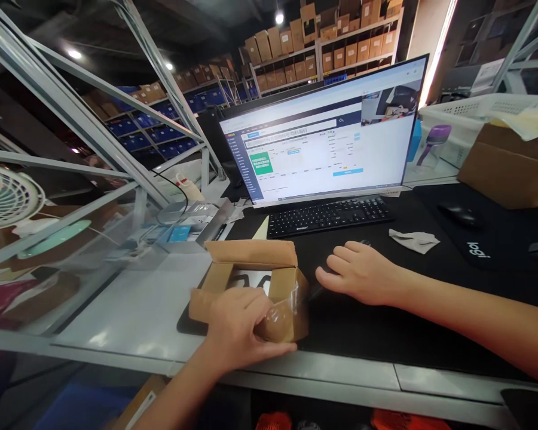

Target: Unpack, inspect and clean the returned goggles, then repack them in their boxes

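A small cardboard box [301, 304] stands at the desk's front, its top flaps folded open and clear tape on its near corner. White contents with dark markings [253, 279] show inside, partly covered by my fingers. My left hand [240, 322] grips the near side of the box, fingers over the edge and thumb along the outside. To the right of the box, my right hand [363, 275] is closed in a fist just above the black desk mat [367, 328]. A dark bit shows behind its knuckles; what it holds is mostly hidden.
Behind the hands are a black keyboard [327, 216] and a lit monitor [314, 143]. A crumpled tissue [415, 240], a black mouse [459, 215] and a larger carton [506, 167] lie to the right. A metal frame [76, 101] and a fan [9, 194] stand left.
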Demonstrator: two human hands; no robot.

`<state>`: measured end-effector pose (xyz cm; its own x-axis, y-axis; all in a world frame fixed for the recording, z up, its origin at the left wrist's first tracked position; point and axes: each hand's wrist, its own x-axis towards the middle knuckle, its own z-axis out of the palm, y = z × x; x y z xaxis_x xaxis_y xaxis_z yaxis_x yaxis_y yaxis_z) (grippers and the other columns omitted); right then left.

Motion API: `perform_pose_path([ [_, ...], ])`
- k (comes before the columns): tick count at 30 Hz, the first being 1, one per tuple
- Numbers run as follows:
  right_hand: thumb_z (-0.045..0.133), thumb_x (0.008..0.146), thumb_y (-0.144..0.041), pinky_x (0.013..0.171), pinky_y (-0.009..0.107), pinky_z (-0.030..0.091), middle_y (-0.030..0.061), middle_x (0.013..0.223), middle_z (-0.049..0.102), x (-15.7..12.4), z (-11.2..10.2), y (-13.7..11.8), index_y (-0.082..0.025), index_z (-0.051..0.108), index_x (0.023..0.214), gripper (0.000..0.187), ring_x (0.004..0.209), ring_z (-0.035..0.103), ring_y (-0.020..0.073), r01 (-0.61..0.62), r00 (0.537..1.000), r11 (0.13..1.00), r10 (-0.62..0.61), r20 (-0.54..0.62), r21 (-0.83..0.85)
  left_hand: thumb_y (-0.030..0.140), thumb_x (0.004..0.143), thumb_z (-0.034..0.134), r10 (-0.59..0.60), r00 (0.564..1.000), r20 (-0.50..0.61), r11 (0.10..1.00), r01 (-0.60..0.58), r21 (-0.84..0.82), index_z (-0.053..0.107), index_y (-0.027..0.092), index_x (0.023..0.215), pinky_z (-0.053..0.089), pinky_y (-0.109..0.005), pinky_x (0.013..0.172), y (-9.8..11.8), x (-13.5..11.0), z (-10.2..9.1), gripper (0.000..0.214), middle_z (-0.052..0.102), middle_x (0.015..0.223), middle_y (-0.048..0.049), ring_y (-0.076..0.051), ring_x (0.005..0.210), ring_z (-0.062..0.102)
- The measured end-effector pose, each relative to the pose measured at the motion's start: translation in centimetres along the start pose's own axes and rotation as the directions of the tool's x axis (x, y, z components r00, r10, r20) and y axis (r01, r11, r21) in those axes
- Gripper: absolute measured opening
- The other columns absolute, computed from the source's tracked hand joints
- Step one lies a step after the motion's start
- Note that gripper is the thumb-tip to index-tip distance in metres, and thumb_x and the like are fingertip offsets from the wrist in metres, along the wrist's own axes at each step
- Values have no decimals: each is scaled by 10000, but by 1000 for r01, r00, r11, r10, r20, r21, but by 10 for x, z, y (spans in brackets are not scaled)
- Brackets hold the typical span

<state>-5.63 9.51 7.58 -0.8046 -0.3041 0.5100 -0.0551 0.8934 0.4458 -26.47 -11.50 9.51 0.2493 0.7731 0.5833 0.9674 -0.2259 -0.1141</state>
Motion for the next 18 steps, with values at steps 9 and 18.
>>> perform_pose_path([
  [9,505,889,-66,611,361,174,55,793,605,7,-4,-3,-180,632,1113,282,669,417,197,-43,997,997,47,64,-65,690,766,722,16,998,-58,999,-14,30,472,212,642,310,-318,514,1,-3,1,554,477,570,26,-142,522,429],
  [18,466,1043,-272,618,325,265,32,842,664,11,8,9,-203,642,1028,189,755,584,182,-483,843,870,428,326,105,492,756,852,217,919,-328,963,-145,228,602,201,775,414,-313,532,-6,-30,22,384,660,628,-3,-163,554,597],
])
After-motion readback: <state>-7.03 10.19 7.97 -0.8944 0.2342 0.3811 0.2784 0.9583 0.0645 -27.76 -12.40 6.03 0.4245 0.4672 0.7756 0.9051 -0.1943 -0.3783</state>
